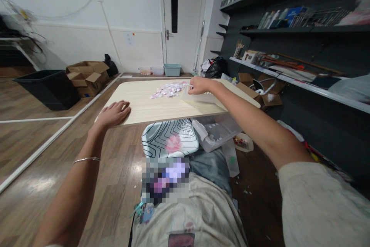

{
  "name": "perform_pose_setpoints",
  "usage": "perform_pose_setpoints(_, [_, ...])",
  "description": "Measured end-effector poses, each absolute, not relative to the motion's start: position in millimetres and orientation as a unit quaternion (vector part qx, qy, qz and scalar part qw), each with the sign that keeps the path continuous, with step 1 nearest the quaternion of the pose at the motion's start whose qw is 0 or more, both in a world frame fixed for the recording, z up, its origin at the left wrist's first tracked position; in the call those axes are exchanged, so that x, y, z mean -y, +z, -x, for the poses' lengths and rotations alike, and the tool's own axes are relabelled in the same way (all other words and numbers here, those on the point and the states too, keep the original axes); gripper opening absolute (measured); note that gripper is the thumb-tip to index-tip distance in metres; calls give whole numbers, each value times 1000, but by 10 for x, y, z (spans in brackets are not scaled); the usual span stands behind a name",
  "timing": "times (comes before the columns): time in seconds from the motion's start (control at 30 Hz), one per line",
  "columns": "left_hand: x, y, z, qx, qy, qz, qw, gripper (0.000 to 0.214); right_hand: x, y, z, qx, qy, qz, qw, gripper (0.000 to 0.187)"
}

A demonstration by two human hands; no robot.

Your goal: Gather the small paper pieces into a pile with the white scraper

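The left hand (114, 113) lies flat, palm down, on the near left corner of the bench (150, 104). Its fingers are stretched out and together, so the grip is wide and holds nothing. A thin bracelet (86, 159) sits on that wrist.

The right hand (198, 85) reaches across to the far right part of the bench. Its grip is closed over the far rim of a clear tray (202, 98), with the fingers curled down over the edge. The tray rests on the bench top near the right edge. What lies inside it is too faint to tell.

A pile of paper scraps (169, 89), pink and white, lies just beside the tray on its left, toward the far edge of the bench, and reaches up to the hand.

Under the near edge of the bench, a cushion (167, 137) with black line patterns and a pink spot lies over the person's lap. A clear plastic box (215, 131) stands on the floor just to its right.

Well apart on the left of the floor are open cardboard boxes (86, 77) and a black bin (47, 87). A teal tub (172, 69) stands by the door (182, 19), and dark shelves (289, 31) full of supplies line the right wall.
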State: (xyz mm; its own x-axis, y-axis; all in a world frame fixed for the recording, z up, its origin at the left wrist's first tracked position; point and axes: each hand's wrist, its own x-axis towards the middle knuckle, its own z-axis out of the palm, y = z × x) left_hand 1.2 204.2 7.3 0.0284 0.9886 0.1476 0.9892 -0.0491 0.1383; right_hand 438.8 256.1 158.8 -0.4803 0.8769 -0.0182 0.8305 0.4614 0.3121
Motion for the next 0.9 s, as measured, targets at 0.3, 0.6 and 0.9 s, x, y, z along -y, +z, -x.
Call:
perform_pose_setpoints(0.3, [-2097,4,21,684,-107,721,-1,74,-2825,1659,-4329,-836,93,-535,78,54])
perform_pose_setpoints(0.6, [-2132,-44,93,673,-95,733,-4,76,-2952,1620,-4033,-858,100,-497,86,48])
perform_pose_setpoints(0.9, [-2117,-28,70,683,-108,723,-5,73,-2670,1662,-4111,-872,87,-470,105,45])
